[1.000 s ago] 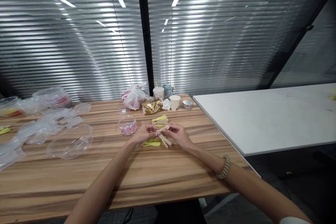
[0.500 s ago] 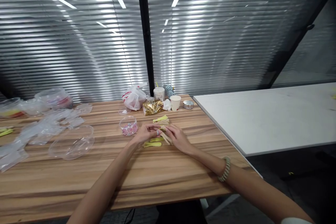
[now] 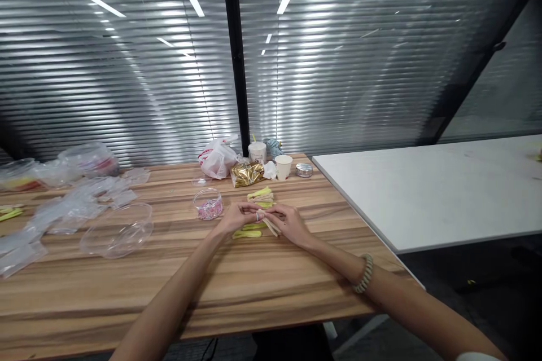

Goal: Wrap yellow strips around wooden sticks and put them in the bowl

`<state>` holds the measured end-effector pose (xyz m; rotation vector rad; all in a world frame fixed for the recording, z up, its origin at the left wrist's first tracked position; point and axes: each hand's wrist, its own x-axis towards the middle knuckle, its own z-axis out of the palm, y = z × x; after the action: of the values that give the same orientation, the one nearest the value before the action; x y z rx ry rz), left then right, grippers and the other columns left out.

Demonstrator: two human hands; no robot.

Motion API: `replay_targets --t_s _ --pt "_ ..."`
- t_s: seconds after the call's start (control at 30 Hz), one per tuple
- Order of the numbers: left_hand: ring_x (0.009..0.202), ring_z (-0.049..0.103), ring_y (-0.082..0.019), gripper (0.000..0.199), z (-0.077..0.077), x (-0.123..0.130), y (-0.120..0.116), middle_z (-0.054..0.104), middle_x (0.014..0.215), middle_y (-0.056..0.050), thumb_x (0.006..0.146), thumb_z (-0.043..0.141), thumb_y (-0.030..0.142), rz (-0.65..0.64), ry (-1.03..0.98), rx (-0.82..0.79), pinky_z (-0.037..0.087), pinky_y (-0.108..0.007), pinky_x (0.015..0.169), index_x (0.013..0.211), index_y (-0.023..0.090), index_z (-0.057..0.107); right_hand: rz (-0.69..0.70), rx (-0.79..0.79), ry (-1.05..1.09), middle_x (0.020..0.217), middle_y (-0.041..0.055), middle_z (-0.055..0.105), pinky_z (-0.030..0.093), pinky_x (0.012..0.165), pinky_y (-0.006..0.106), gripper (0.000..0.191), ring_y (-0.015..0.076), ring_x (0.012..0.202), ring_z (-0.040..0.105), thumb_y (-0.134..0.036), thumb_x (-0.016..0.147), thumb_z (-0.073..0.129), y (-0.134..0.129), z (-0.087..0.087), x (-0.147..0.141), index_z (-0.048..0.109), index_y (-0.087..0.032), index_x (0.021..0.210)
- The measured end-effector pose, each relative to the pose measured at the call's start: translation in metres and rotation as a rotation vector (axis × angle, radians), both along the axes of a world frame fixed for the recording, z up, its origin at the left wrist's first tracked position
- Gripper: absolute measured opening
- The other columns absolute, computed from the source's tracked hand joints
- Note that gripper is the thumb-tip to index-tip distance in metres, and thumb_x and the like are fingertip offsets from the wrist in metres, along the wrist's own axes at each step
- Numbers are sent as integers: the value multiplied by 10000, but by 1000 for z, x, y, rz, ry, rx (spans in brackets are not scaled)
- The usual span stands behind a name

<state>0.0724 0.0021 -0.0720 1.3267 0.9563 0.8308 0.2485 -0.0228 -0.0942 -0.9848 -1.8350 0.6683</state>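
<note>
A bundle of thin beige strips is pinched between both hands just above the wooden table. My left hand, with a ring on one finger, has its fingertips closed on the bundle's upper end. My right hand meets it there, thumb and fingers pressed together on the same strips. Behind the fingers lies a yellow and beige bundle. Several yellow strips rest on the tabletop under the hands. Left of them stands a round clear tub of small pink and pale pieces.
Clear plastic lids and flattened plastic sleeves cover the left side. Along the back are a white bag, a gold packet, a paper cup and a round tin. A white table adjoins at right.
My fingertips have drawn closer together around the beige strips, and my left fingers have shifted slightly right. The things on the table stay where they were.
</note>
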Motion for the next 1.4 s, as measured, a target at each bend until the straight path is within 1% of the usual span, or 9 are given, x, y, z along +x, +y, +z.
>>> replay_targets --t_s 0.2,0.33,0.53,0.63,0.8,0.9,1.07,1.27,1.4 --pt "650 607 -143 306 2 1 0 670 710 -52 523 775 328 101 -16 68 490 -276 684 709 103 683 26 135 -160 996 40 610 420 825 273 298 135 912 547 -357 866 402 0 -2 0 603 -223 1040" --pt "611 596 -138 315 2 1 0 665 675 -61 492 790 322 168 -26 40 492 -272 653 681 93 684 3 221 -307 1016 67 577 423 846 303 334 158 953 519 -355 866 400 1 -10 0 540 -221 1139" --pt "633 609 -142 303 -3 1 1 675 703 -74 511 785 303 128 -31 33 502 -277 685 698 86 688 -10 275 -339 926 72 583 439 792 278 292 140 868 530 -309 889 350 4 -17 -1 579 -193 1028" --pt "653 622 -153 327 -3 1 0 676 714 -70 508 787 308 88 -96 -14 508 -311 732 717 80 680 -33 277 -391 925 56 588 443 761 264 288 128 855 533 -273 901 317 3 -16 -1 569 -192 1014" --pt "704 640 -165 430 -1 2 0 688 803 -79 495 794 306 76 -155 -62 505 -341 792 842 81 678 -62 281 -412 980 52 577 433 828 271 287 123 930 518 -283 907 309 3 -15 -1 544 -188 1043" --pt "713 638 -163 420 1 2 1 688 831 -84 506 784 330 57 -111 -41 509 -333 795 826 74 690 -59 274 -407 996 53 567 427 840 274 279 125 946 505 -296 904 319 2 -14 -1 526 -188 1055" --pt "669 623 -140 396 -2 0 4 687 754 -65 530 762 368 47 -14 -17 517 -317 763 802 85 703 -48 240 -427 953 55 557 424 833 278 264 126 921 497 -291 903 318 1 -13 -1 530 -179 1013" --pt "735 622 -146 394 -5 1 4 681 883 -80 565 741 376 20 20 20 503 -302 779 839 97 698 -70 230 -466 963 65 545 423 842 282 263 135 941 495 -304 893 343 3 -17 0 525 -171 1029" --pt "719 621 -145 420 -6 2 4 678 902 -86 586 720 403 -3 45 42 501 -308 776 871 96 690 -97 223 -480 957 72 552 430 833 289 269 145 941 503 -319 884 358 3 -18 0 538 -167 1014"
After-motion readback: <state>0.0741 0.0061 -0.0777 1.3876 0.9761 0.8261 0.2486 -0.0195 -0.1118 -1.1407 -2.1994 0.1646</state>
